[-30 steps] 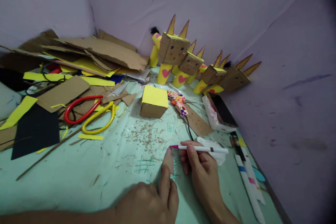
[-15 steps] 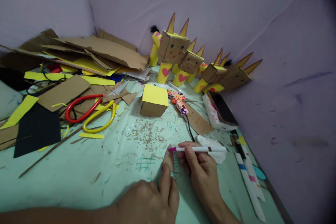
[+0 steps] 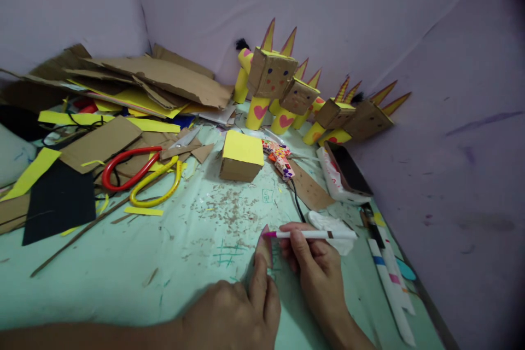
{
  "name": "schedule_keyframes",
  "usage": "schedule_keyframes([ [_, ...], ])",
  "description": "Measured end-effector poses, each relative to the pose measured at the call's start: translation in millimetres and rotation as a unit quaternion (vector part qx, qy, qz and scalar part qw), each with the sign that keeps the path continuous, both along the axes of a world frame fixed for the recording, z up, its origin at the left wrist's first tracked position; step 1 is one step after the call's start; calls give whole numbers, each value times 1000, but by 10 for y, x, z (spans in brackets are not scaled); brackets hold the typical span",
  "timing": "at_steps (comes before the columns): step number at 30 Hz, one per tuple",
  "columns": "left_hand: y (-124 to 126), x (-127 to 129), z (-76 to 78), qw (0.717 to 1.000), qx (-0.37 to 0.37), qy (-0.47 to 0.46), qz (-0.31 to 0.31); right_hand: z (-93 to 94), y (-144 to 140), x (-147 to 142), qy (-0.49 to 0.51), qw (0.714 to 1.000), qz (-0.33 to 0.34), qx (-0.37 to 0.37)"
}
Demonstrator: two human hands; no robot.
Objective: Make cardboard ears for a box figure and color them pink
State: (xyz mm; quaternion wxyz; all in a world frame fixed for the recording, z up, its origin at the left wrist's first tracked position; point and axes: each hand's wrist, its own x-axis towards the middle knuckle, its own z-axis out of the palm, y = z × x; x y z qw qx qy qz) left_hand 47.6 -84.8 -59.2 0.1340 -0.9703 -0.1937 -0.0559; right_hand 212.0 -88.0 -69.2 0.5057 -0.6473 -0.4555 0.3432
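The right hand (image 3: pixel 318 268) grips a white pen (image 3: pixel 315 234) with a pink tip, held level, the tip touching a small cardboard piece (image 3: pixel 264 246). The left hand (image 3: pixel 235 311) is closed, its forefinger pressing that piece against the pale green table (image 3: pixel 123 284). The piece is brown, pointed, edged in pink, and sits near the table's front edge between the two hands.

Just beyond the right hand lies a crumpled tissue (image 3: pixel 330 224); more pens (image 3: pixel 389 284) lie to its right. A white tray (image 3: pixel 336 180) holds a dark flat object, possibly a phone. A box (image 3: pixel 241 157) with a yellow top stands further out, near a glue gun (image 3: pixel 279 159). Scissors (image 3: pixel 137 175) with red and yellow handles lie left. Cardboard figures (image 3: pixel 287 93) with pink hearts stand against the wall. Green scribbles on the table are not legible
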Motion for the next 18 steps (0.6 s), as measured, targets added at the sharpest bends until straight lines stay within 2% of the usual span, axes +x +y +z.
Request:
schedule_keyframes([
  [4,1,11,23,1000,2,0,6,-21,24,-1,-16,999,-37,2],
  [13,1,5,16,1000,-10,10,-2,25,21,-36,-30,999,-19,-5],
  [18,5,5,9,1000,-14,9,-6,30,-10,-27,-23,1000,21,2],
])
